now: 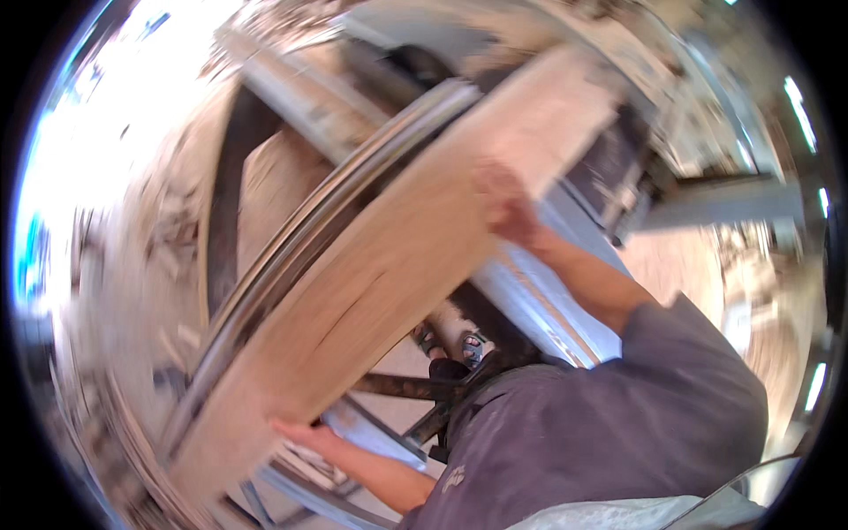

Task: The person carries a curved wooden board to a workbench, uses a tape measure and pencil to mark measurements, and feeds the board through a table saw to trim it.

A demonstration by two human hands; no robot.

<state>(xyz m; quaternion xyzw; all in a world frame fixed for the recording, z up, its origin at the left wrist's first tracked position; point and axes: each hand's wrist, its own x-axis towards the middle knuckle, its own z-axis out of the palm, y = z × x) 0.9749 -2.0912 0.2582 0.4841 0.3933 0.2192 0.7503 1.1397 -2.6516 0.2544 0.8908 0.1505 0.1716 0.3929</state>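
Observation:
A long, wide wooden board (353,291) lies slanting from the lower left to the upper right, with a dark crack along its grain. My left hand (305,433) grips its near edge towards the lower left end; some of the fingers are hidden. Farther up, my right hand (505,201) is closed over the same near edge, blurred by motion. Along the board's far side runs a long metal rail (309,208), and the board lies close beside it. Whether they touch I cannot tell.
Metal frame beams (539,300) pass beneath the board, near my body. Dark machine parts (609,177) stand by its upper right end. Wood scraps (177,212) and sawdust cover the ground beyond the rail. My sandalled feet (450,346) show below.

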